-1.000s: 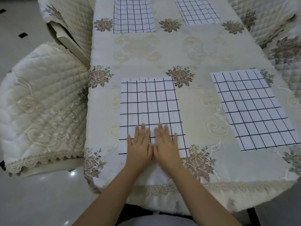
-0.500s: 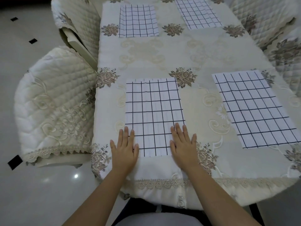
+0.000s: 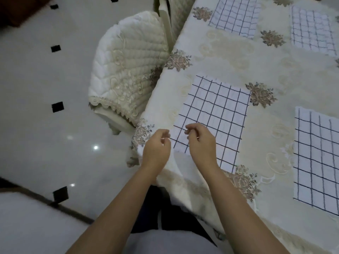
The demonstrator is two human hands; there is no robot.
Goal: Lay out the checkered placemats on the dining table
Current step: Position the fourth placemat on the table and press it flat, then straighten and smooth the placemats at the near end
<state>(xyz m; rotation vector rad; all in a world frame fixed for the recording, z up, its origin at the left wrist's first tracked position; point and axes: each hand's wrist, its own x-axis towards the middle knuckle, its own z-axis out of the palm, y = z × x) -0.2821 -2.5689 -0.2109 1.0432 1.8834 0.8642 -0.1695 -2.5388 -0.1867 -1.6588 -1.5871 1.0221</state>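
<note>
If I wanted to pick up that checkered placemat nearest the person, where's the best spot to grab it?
Pinch the nearest placemat at the two corners of its near short edge, coming from the person's side. It lies flat and thin on the tablecloth, so only an edge offers a grip, and that edge is closest.

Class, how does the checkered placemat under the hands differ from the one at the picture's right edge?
The near placemat lies by the tablecloth's left edge; the right placemat lies further right. The left hand and right hand hover at the near placemat's near corner; nothing covers the right placemat. Both are white with dark grids, flat on the tablecloth.
</note>
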